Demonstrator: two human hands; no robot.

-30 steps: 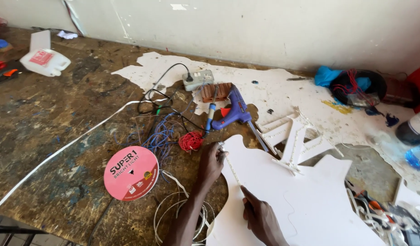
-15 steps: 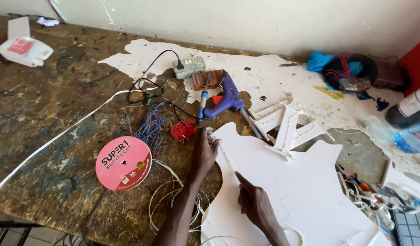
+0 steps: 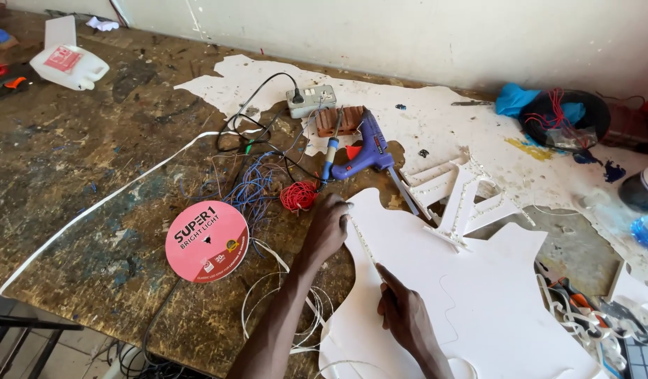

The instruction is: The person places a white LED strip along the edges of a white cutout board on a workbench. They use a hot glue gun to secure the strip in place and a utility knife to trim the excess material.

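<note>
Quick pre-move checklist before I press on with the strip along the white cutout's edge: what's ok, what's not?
1. Left hand on the edge of the white cutout board, bracing it: ok.
2. Right hand resting on the board, fingertip at the thin strip along the edge: ok.
3. Strip seated along its whole run: cannot tell, partly hidden by the hands.
4. Blue glue gun lying beside the board, near the left hand: ok.
5. Loose wires crossing beneath the left forearm: not ok, snag risk.

White cutout board [image 3: 478, 309] runs off bottom edge.
</note>
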